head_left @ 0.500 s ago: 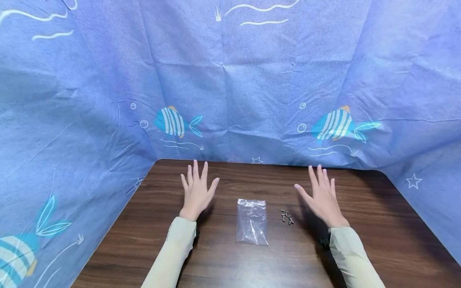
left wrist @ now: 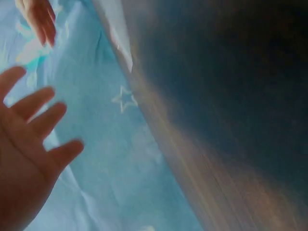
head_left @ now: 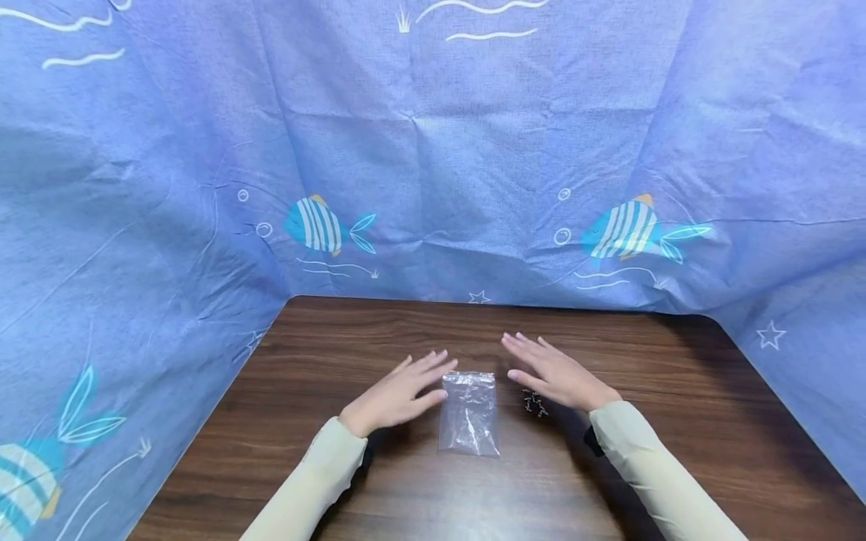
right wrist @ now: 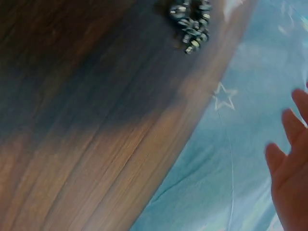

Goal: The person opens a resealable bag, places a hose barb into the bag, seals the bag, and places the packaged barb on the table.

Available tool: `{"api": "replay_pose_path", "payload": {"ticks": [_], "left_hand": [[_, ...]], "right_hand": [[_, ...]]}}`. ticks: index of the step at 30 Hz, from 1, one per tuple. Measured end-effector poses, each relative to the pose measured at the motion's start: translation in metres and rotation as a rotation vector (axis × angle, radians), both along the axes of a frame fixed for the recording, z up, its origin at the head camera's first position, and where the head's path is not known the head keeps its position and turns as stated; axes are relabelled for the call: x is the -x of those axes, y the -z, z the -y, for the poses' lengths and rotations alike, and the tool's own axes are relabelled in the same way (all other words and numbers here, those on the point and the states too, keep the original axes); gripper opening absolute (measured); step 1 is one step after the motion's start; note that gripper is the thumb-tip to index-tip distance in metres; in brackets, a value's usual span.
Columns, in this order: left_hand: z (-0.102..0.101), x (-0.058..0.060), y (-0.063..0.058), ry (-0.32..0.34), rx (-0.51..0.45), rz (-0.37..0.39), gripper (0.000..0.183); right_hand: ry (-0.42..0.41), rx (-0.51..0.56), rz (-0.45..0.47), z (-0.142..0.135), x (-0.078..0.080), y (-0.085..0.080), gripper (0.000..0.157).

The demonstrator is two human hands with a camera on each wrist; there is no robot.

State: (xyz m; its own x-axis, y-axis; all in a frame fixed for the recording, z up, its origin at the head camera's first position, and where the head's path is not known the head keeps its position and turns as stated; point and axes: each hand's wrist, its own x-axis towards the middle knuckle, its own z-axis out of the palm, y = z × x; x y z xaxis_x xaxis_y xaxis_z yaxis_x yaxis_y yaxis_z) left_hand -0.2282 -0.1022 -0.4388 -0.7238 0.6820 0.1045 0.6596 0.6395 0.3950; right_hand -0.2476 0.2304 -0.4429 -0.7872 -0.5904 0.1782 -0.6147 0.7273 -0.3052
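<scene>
A clear zip bag [head_left: 468, 421] lies flat on the dark wooden table, its zip strip toward the far side. My left hand [head_left: 399, 394] hovers at the bag's left edge with fingers straight and spread, holding nothing. On the other side, my right hand [head_left: 561, 376] is held over the table with straight fingers, also holding nothing. Below its palm sits a small pile of shiny metal screw-like pieces [head_left: 534, 403]; the right wrist view shows these metal pieces [right wrist: 192, 26] bunched together near the top.
The brown wood-grain table [head_left: 379, 323] has rounded far corners. A blue cloth [head_left: 473, 188] printed with striped fish hangs behind it and along both sides.
Both hands have swung inward toward the bag, the left moving right and the right moving left over the metal pieces. Bag and pieces stay in place on the table.
</scene>
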Motion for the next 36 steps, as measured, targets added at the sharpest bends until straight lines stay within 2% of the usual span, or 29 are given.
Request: {"api": "replay_pose_path", "payload": {"ticks": [3,5,10,14,17,24,28,36], "left_hand": [[-0.003,-0.008,0.003,0.096,0.069,0.042,0.053],[-0.006,-0.013,0.005,0.137,0.107,0.068,0.052],[-0.010,-0.022,0.008,0.168,0.176,0.130,0.048],[-0.012,-0.025,0.012,0.184,0.206,0.139,0.048],[-0.014,-0.026,0.013,0.182,0.225,0.136,0.049],[-0.017,-0.025,0.015,0.162,0.243,0.140,0.052],[-0.016,-0.023,0.016,0.154,0.235,0.133,0.053],[-0.016,-0.019,0.013,0.090,0.226,0.189,0.057]], "right_hand": [[-0.073,-0.050,0.009,0.007,0.001,0.004,0.060],[-0.106,-0.079,0.009,0.011,0.001,0.007,0.057],[-0.161,-0.146,0.051,0.022,0.002,0.009,0.055],[-0.182,-0.176,0.095,0.027,0.001,0.011,0.053],[-0.182,-0.188,0.108,0.028,0.000,0.012,0.050],[-0.206,-0.239,0.073,0.029,-0.001,0.014,0.045],[-0.191,-0.257,0.078,0.028,-0.002,0.015,0.045],[-0.166,-0.227,0.070,0.026,-0.006,0.017,0.047]]}}
